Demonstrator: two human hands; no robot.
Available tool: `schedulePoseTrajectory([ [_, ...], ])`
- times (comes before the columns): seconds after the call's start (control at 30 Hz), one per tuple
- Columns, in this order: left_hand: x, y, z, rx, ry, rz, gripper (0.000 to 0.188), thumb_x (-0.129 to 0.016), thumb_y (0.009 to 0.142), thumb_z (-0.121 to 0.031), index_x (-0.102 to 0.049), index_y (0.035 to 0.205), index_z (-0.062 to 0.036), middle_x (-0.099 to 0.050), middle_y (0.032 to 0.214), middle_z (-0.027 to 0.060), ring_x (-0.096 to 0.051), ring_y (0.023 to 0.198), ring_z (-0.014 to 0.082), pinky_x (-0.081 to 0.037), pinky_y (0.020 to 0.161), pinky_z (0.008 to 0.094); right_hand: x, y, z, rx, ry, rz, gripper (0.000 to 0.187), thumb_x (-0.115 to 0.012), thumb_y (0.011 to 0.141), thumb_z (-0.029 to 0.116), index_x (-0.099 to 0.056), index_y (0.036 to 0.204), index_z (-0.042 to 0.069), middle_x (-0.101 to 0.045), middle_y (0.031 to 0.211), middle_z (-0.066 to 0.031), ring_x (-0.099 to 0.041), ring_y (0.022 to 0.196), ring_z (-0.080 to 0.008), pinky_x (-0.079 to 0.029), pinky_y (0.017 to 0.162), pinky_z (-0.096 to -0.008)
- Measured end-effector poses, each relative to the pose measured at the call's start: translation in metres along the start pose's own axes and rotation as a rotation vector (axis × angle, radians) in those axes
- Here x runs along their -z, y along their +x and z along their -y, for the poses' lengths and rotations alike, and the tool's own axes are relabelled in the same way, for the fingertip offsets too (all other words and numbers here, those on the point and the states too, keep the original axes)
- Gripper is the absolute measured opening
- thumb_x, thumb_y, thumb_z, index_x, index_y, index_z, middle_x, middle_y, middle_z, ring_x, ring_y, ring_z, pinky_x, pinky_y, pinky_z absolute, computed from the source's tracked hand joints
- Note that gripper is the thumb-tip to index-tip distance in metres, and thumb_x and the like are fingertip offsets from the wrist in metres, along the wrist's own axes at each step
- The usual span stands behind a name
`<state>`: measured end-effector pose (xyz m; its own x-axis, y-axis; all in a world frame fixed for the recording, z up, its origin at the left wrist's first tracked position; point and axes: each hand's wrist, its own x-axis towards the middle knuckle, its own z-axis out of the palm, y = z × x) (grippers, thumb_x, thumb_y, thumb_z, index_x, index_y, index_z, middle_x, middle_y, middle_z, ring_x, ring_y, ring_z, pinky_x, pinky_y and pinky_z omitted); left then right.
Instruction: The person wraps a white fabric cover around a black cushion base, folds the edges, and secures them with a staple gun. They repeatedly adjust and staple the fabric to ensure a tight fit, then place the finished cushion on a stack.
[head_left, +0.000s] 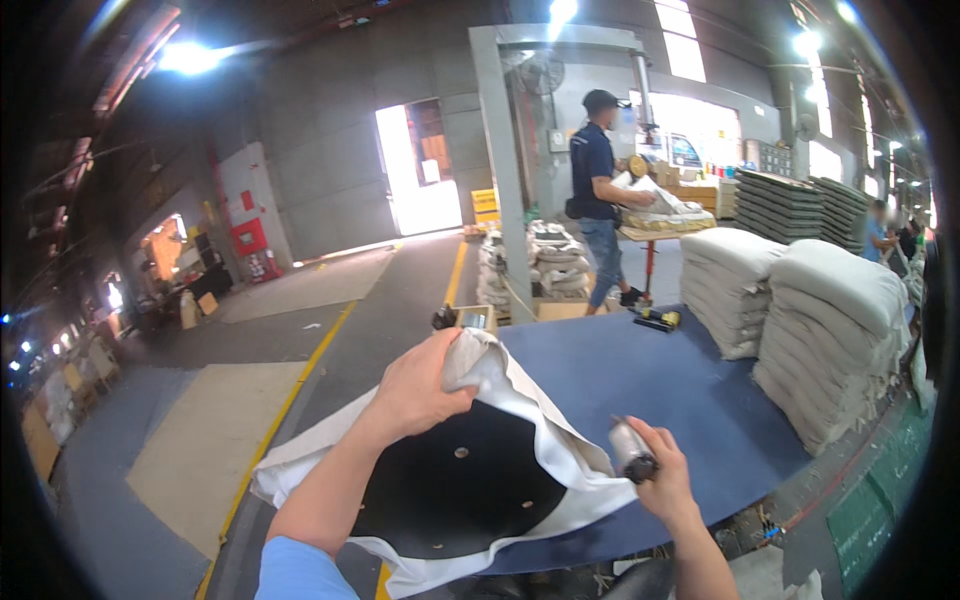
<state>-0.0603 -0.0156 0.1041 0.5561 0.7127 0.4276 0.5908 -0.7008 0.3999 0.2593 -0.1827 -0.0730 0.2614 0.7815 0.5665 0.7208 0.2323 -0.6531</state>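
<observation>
A black panel (450, 480) with a few small holes lies on the near left of the blue table, and white fabric (540, 400) wraps up around its edges. At the panel's far corner my left hand (425, 385) is closed on the gathered fabric, thumb toward the panel. My right hand (662, 470) grips what looks like a silver-and-black staple gun (630, 450), held just off the fabric's right corner. Fingers partly hide the tool, and its tip is blurred.
Tall stacks of folded off-white covers (830, 340) stand along the right of the blue table (650, 390). A yellow-and-black tool (657, 319) lies at its far edge. Beyond, a person (600, 190) works at another table beside a grey metal frame (505, 160).
</observation>
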Motion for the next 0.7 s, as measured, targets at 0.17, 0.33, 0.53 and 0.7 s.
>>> schedulePoseTrajectory([
  [0.17,0.013,-0.040,0.005,-0.067,-0.017,-0.099,0.085,-0.086,0.079,-0.024,-0.050,0.153,-0.0047,-0.067,0.138,0.0238,-0.064,0.131,0.0419,-0.051,0.110,0.0445,-0.023,-0.059,-0.149,-0.328,-0.437,0.072,0.075,-0.079,0.079,0.001,-0.062,0.148,0.023,-0.061,0.133,-0.0155,-0.068,0.114,-0.0406,-0.058,0.094,-0.0495],
  [0.33,0.019,-0.060,-0.019,-0.044,-0.008,-0.045,0.087,-0.086,0.080,-0.024,-0.049,0.155,-0.0034,-0.062,0.146,0.0223,-0.061,0.135,0.0402,-0.048,0.114,0.0441,-0.051,-0.095,-0.193,-0.526,-0.668,0.293,0.075,-0.082,0.077,0.005,-0.061,0.147,0.023,-0.050,0.148,-0.0187,-0.057,0.131,-0.0418,-0.055,0.100,-0.0525],
  [0.53,0.018,-0.063,-0.045,-0.073,0.018,0.047,0.093,-0.086,0.081,-0.028,-0.043,0.160,-0.0049,-0.060,0.147,0.0243,-0.061,0.135,0.0412,-0.049,0.113,0.0455,-0.033,-0.044,-0.170,-0.449,-0.373,0.427,0.100,-0.087,0.074,0.015,-0.044,0.164,0.020,-0.038,0.163,-0.0309,-0.038,0.153,-0.0470,-0.035,0.125,-0.0579],
  [0.7,0.024,-0.057,-0.061,0.015,0.046,0.148,0.098,-0.087,0.080,-0.030,-0.037,0.162,-0.0071,-0.065,0.138,0.0280,-0.065,0.128,0.0446,-0.051,0.108,0.0472,-0.022,0.029,-0.008,0.084,0.358,0.457,0.123,-0.101,0.070,0.033,-0.032,0.169,0.008,-0.040,0.165,-0.0269,-0.038,0.156,-0.0396,-0.036,0.126,-0.0455],
])
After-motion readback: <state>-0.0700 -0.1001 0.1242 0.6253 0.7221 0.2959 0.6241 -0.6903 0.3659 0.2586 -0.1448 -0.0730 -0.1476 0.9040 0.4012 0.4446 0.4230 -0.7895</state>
